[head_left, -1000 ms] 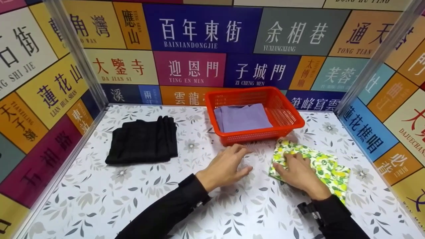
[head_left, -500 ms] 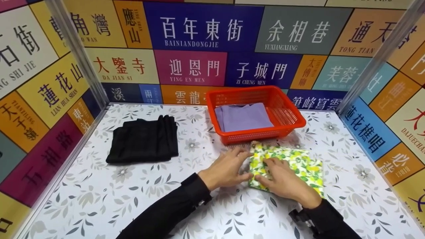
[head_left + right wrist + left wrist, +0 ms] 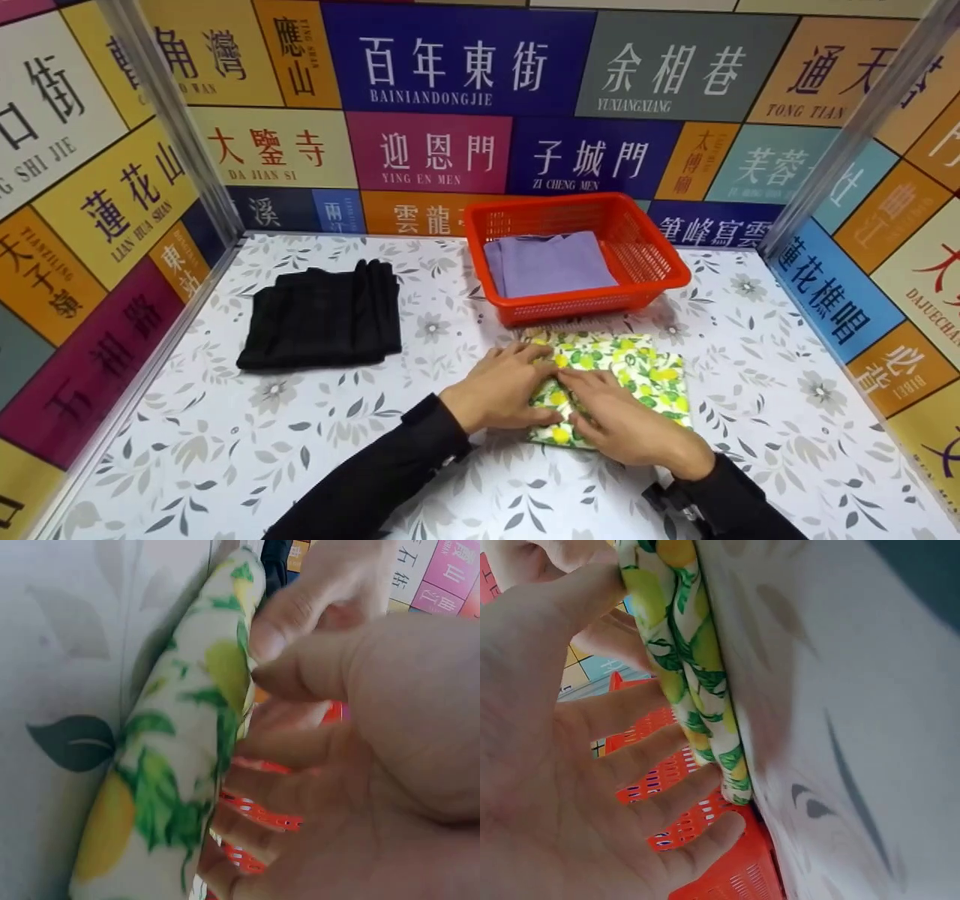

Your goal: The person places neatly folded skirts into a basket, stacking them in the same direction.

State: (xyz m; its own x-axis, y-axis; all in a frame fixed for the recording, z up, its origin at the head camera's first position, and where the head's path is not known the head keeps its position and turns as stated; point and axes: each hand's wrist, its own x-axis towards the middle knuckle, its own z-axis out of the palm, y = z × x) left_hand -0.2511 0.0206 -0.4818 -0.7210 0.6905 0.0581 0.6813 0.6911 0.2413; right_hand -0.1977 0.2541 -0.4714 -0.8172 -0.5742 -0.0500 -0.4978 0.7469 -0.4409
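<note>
A folded cloth with a yellow lemon and green leaf print lies flat on the table in front of the basket. My left hand rests at its left edge, fingers extended over the side. On top of the cloth, my right hand presses with fingers fairly straight, its fingertips close to the left hand. The left wrist view shows the layered folds of the lemon-print cloth beside the thumb and spread fingers. A thick rounded fold of the cloth appears in the right wrist view.
Behind the hands stands a red plastic basket with a folded purple cloth inside. A folded black cloth lies to the left on the flower-patterned table. Printed panels wall in the back and sides.
The lemon-print cloth has slid left across the table under my right hand and now meets my left hand. The left hand has stayed nearly in place, coming down onto the cloth's edge.
</note>
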